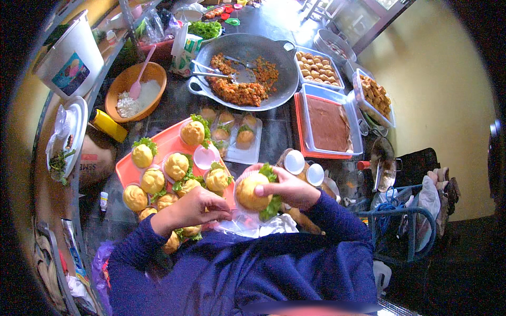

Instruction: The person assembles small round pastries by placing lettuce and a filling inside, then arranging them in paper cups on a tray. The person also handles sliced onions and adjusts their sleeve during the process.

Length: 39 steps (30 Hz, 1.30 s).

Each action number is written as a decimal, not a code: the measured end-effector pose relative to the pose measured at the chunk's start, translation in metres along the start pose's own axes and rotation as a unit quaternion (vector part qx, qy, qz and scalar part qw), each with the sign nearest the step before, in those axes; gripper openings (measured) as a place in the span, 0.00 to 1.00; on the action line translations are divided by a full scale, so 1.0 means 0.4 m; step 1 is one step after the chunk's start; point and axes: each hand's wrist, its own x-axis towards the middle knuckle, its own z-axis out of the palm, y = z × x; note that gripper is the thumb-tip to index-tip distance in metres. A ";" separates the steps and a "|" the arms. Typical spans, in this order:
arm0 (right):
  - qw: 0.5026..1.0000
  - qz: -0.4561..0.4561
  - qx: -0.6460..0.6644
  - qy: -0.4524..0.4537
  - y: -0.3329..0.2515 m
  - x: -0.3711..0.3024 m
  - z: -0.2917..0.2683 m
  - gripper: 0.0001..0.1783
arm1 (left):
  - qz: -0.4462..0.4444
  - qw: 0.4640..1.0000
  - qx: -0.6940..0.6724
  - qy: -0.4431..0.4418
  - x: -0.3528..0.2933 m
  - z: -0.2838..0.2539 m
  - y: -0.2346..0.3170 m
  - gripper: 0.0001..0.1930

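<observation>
My right hand (293,188) holds a round golden bun (250,193) in a pleated paper cup, with green lettuce (271,207) poking out of its side. Just left of it, my left hand (191,208) has its fingers pinched together; whatever is between them is too small to make out. Clear plastic (243,225) lies below both hands, close to the left fingertips. Under and beyond my left forearm, an orange tray (158,141) carries several similar filled buns (176,166) and an empty pink paper cup (205,157). Wrapped buns (245,138) rest on a white tray (254,152) behind.
A large wok (287,66) of orange-brown filling stands at the back, spoons inside. Right of it are a box of brown spread (329,124) and boxes of small pastries (319,68). An orange bowl (117,87) with white powder stands left. Stacked white cups (294,161) lie beyond my right hand.
</observation>
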 end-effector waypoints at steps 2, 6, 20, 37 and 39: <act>0.998 0.000 0.019 0.064 -0.007 0.003 -0.019 0.33 | 0.039 0.998 0.048 -0.009 0.011 -0.007 0.012 0.05; 0.996 -0.023 -0.038 0.083 0.017 0.016 -0.009 0.32 | 0.061 0.995 0.079 0.017 0.027 -0.009 0.017 0.05; 0.999 0.039 -0.012 -0.029 0.019 0.010 0.021 0.30 | 0.020 0.997 0.012 0.079 0.009 -0.003 -0.008 0.09; 0.961 0.020 -0.270 -0.051 0.013 0.005 0.044 0.31 | -0.094 0.954 -0.282 0.031 0.005 0.040 -0.040 0.15; 0.945 -0.009 -0.323 -0.037 0.019 0.003 0.047 0.31 | -0.076 0.954 -0.288 0.038 0.007 0.045 -0.047 0.16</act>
